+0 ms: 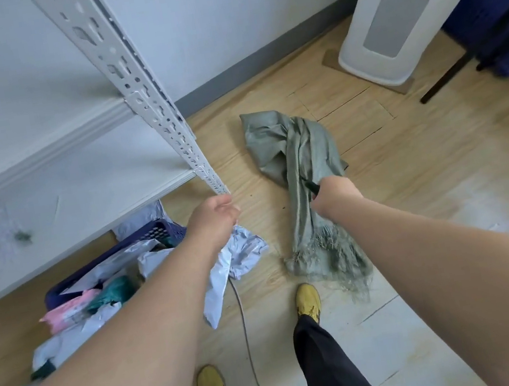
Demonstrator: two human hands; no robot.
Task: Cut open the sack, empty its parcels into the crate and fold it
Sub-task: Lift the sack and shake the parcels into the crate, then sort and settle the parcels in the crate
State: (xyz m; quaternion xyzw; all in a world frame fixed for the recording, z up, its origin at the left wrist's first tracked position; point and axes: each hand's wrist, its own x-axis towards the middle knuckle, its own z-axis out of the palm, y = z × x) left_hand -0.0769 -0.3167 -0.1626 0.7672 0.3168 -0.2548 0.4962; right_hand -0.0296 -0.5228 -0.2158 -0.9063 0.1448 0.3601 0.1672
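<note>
While right fingers (pixel 330 192) clench it and left fingers (pixel 216 214) grip a parcel (pixel 239 249), the sack (pixel 300 151) hangs limp, grey-green, frayed.

Both bare arms reach forward and down. The left hand (pixel 213 215), toward 11 o'clock, is curled into a loose fist, knuckles up. The right hand (pixel 334 194), toward 1 o'clock, is clenched, wrist bent slightly inward.

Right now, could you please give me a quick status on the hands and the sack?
Left hand gripping a white parcel beside the crate. Right hand clutching the sack, bunched and limp on the floor. Cable trailing between the feet.
</note>
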